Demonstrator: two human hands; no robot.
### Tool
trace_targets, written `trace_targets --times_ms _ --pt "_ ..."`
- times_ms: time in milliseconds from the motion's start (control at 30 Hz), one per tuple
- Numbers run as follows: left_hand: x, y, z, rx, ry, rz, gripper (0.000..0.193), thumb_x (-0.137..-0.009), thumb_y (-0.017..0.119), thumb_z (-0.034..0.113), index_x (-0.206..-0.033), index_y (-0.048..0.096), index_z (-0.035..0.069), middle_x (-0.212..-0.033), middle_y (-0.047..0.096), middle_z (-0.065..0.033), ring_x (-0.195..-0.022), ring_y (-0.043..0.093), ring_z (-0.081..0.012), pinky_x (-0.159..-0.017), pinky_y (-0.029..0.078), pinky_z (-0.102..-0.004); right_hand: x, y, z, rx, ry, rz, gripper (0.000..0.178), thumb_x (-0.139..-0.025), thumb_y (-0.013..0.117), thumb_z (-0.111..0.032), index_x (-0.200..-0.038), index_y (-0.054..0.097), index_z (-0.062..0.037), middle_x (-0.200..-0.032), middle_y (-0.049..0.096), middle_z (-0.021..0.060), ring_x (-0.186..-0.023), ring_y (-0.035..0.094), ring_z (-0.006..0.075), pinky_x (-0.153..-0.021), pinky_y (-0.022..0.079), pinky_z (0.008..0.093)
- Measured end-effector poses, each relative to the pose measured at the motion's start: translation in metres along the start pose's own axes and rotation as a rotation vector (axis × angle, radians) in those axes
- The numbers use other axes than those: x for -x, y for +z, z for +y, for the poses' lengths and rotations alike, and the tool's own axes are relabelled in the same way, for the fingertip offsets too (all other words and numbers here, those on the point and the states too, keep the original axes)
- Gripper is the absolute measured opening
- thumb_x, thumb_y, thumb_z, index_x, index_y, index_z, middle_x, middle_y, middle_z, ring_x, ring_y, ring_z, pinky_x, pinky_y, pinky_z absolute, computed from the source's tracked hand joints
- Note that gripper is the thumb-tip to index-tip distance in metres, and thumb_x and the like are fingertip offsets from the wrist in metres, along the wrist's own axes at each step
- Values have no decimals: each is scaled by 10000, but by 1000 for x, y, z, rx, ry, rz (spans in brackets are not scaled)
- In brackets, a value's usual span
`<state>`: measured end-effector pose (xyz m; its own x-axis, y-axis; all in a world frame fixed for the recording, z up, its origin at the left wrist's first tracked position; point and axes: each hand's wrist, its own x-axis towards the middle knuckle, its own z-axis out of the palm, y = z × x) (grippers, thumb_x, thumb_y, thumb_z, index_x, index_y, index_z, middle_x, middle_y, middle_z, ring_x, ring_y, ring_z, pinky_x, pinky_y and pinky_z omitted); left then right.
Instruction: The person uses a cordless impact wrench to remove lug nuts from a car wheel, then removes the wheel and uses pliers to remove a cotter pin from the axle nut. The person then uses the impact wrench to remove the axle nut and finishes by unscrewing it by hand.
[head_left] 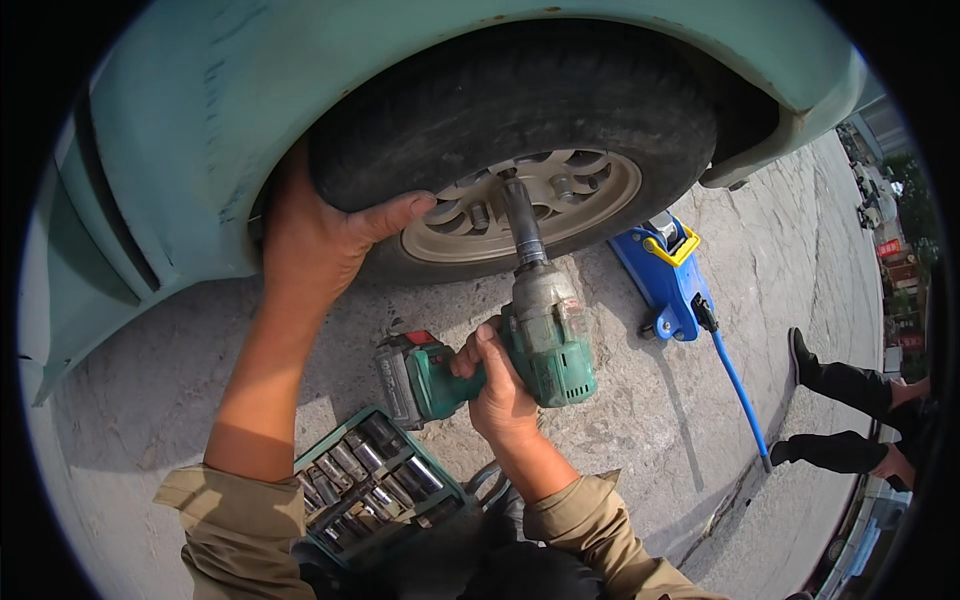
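- Car (180,150): pale green; its arch overhangs the wheel.
- Wheel (480,110): ahead of both hands, its rim (450,250) facing the person; the left hand is nearer, touching the tyre.
- Jack (655,280): blue, on the ground (620,440) right of the wrench.
- Case (424,452): open, holding metal sockets (345,460), below the battery end of the wrench.
- Wrench (555,345): in the right grip, its body just right of the fingers, its battery to their left.
- Left hand (320,235): thumb on the tyre's face; fingers hidden, so whether this grip is closed cannot be told.
- Right hand (500,390): closed around the wrench's handle.
- Long socket (522,215): ahead of the right grip. Governing relation: its long axis continues the wrench body, slanting slightly left into the rim; the tip's seating is hidden.
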<state>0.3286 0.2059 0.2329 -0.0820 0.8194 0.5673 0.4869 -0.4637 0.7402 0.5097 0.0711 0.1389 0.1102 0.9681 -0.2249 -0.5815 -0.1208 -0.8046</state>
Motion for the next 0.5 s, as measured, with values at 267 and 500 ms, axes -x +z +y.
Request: trace_targets --times_ms 267,500 --pt "3 -5 20 -131 -8 -41 1054 -708 968 383 -1483 421 -76 -1378 590 -233 -1302 562 -353 -1134 433 -424 4 -21 -3 110 -99 -19 277 -1018 613 -67 -1267 526 18 -857 580 49 -719 552 146 -712 484 305" --pt "46 23 48 -155 579 -97 443 -847 795 107 -1252 627 40 -1243 669 -140 -1148 611 -343 -991 503 -433 12 -51 -10 -25 -14 -114 333 -976 653 -57 -1275 525 11 -869 581 48 -716 554 154 -708 481 309"
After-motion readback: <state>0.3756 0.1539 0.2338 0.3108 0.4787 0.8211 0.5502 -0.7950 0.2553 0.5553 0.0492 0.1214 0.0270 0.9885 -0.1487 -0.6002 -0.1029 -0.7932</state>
